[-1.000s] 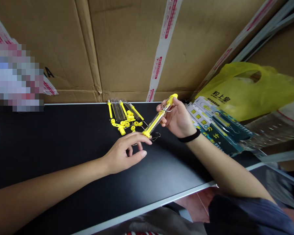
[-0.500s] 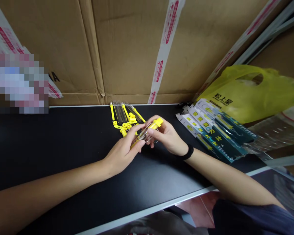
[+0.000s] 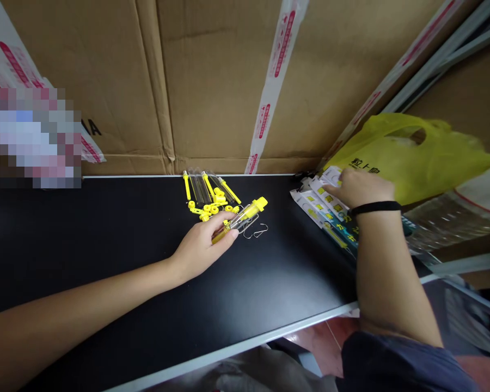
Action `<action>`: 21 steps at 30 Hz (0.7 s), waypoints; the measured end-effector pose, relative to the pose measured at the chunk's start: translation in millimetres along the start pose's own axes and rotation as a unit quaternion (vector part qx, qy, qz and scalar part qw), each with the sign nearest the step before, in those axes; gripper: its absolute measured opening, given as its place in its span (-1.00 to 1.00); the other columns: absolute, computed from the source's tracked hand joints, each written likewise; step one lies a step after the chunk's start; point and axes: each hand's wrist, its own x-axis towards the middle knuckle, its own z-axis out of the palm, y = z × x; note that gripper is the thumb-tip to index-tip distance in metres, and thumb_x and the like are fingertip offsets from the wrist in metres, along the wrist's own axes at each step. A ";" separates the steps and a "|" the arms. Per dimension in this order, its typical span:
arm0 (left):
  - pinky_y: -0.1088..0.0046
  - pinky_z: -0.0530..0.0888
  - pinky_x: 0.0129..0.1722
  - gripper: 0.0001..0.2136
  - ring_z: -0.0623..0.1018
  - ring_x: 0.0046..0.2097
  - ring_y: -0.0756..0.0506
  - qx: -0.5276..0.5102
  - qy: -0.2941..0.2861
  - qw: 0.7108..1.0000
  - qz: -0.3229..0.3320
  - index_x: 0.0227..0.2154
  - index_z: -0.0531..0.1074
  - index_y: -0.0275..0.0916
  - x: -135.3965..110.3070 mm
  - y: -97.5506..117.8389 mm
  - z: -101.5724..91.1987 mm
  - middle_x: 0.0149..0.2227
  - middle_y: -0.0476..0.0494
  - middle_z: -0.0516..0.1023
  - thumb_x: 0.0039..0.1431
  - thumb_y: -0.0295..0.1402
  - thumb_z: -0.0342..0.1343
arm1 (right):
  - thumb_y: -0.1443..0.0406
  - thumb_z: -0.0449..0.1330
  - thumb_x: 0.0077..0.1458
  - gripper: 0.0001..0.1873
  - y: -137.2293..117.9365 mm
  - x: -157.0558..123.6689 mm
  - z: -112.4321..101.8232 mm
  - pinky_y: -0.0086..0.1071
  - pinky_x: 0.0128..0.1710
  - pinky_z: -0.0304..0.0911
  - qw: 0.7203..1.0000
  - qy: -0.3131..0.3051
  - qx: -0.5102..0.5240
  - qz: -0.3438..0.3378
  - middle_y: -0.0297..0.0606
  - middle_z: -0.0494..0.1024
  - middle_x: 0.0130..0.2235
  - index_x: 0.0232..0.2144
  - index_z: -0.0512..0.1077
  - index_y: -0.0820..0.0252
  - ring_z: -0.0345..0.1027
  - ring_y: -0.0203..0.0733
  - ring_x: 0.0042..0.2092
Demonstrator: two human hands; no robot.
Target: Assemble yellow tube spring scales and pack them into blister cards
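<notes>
Toward the left, small yellow parts (image 3: 207, 209) lie clustered on the dark surface (image 3: 269, 294), near the spare tubes (image 3: 200, 188); a low sweep of the left hand (image 3: 200, 246) could scatter them, since the ring-shaped ones look apt to roll. That hand's fingers grasp a clear tube (image 3: 237, 222), slanting above the surface with its yellow cap (image 3: 256, 207) up to the right; being held low, it might tip if knocked, or snag on the bent wire (image 3: 260, 233) beside it. Farther right, the right hand (image 3: 365, 188) is over the printed packs (image 3: 316, 208) (overlapping like fallen cards), and a careless tug could slide them askew.

As for what is obscured: a pixelated patch (image 3: 28, 141) masks the far left; the tube's lower end is lost in the grip; whether the wire joins the tube is unclear; I cannot tell if the right fingers pinch a pack; the yellow bag (image 3: 436, 152) is cut off by the frame.
</notes>
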 end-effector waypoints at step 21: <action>0.63 0.26 -0.63 -0.75 0.32 -0.57 0.16 -0.133 0.060 0.989 0.035 -0.15 0.33 -0.25 -12.3 32.4 -34.9 -0.27 -0.05 0.47 0.29 -0.16 -0.01 | 0.36 0.11 0.03 -0.78 -103.9 -98.3 -2.0 -0.29 -0.38 -0.03 0.882 0.205 0.036 -0.423 -0.13 0.50 -0.36 -0.21 0.31 0.29 0.36 -0.08 -0.34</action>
